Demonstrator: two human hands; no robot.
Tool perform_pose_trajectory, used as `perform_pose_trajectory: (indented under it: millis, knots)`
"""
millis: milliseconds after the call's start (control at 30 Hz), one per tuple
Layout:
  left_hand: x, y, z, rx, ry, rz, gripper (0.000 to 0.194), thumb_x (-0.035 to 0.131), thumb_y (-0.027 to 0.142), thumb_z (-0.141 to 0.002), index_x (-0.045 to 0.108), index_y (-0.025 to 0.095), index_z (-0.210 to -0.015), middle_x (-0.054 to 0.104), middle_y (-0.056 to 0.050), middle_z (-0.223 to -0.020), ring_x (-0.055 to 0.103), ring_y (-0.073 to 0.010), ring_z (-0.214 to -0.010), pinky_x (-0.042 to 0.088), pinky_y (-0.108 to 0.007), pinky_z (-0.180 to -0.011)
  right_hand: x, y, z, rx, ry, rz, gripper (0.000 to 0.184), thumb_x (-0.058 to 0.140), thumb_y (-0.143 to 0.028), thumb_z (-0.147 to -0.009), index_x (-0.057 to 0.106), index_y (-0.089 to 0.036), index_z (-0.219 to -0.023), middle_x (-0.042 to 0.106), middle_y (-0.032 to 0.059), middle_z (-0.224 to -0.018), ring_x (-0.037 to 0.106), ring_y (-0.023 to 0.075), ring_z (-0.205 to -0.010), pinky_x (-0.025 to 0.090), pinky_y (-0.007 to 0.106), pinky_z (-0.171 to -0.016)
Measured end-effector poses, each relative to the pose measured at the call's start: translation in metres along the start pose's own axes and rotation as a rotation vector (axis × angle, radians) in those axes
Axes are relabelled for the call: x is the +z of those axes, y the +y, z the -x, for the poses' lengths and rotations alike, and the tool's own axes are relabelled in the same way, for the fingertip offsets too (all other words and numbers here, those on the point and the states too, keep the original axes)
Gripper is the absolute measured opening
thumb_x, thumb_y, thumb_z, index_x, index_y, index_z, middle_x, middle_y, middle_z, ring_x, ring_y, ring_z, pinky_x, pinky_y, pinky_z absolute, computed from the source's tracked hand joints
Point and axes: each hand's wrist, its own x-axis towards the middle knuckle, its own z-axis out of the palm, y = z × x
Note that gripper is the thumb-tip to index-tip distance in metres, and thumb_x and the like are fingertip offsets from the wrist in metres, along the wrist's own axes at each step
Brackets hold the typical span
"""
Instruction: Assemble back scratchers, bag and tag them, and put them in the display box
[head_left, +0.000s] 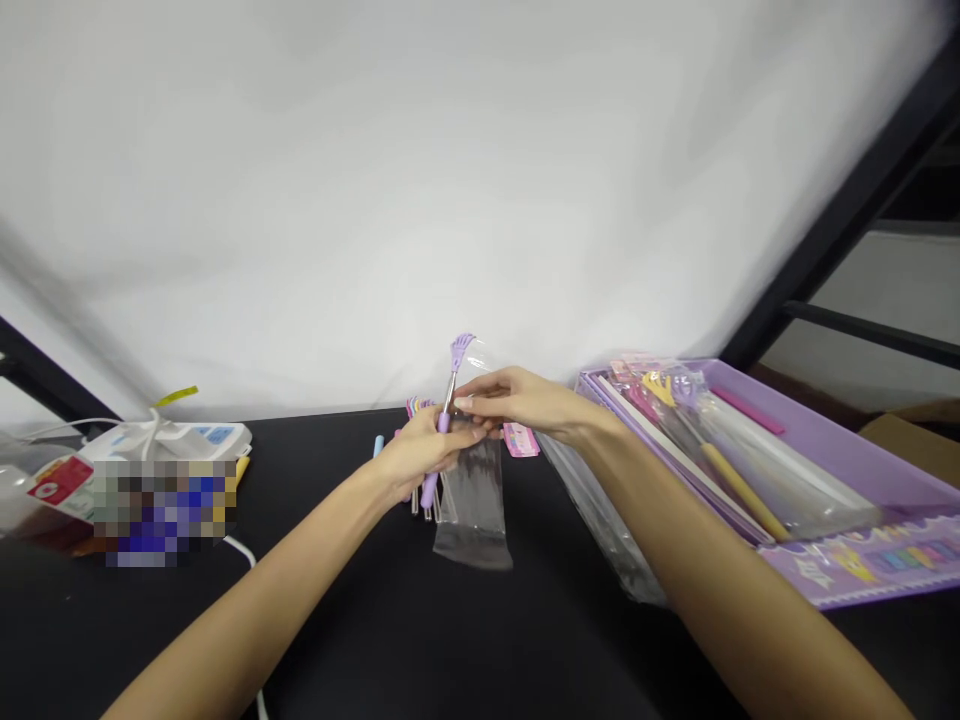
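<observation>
In the middle of the head view, my left hand (424, 450) is closed around a purple back scratcher (430, 488) with a metal shaft and a hand-shaped head pointing up. My right hand (517, 400) pinches a clear plastic bag (480, 500) close beside the shaft. The bag hangs down over the black table, its upper edge beside the scratcher's head. Whether the left fingertips also touch the bag, I cannot tell. Behind my left hand lie several more back scratchers (418, 405) with coloured heads, partly hidden. A pink card (520, 440) lies just beyond my right wrist.
At the right stands a purple box (832, 440) holding bagged back scratchers (739, 480). A stack of clear bags (600, 510) lies along its left side, partly under my right forearm. To the left are a white power strip (225, 438), a cable (244, 550) and packets. A white wall rises behind.
</observation>
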Motion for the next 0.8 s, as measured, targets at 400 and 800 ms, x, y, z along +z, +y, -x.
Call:
perform_pose_trajectory:
  millis: [400,800]
  knots:
    - [0.0,-0.003,-0.001,-0.102,-0.021,0.157,0.029,0.063,0.015,-0.08,0.063,0.012,-0.109,0.072,-0.008,-0.091,0.028,0.0005,-0.039,0.019,-0.02,-0.039,0.014,0.002,-0.005,0.009,0.135,-0.003,0.016,0.064,-0.029,-0.083,0.062,-0.013,-0.081,0.066,0.0026,-0.072,0.054,0.0095,-0.056,0.04,0.024,-0.055]
    - [-0.019,-0.014,-0.008,-0.033,0.02,0.169,0.033,0.077,0.032,-0.074,0.072,0.015,-0.102,0.074,-0.012,-0.103,0.065,-0.0222,-0.107,0.044,-0.032,-0.097,-0.003,-0.007,-0.006,-0.214,0.543,-0.387,0.018,0.062,-0.034,-0.085,0.05,-0.021,-0.086,0.061,-0.0012,-0.072,0.06,0.0139,-0.072,0.046,0.028,-0.066]
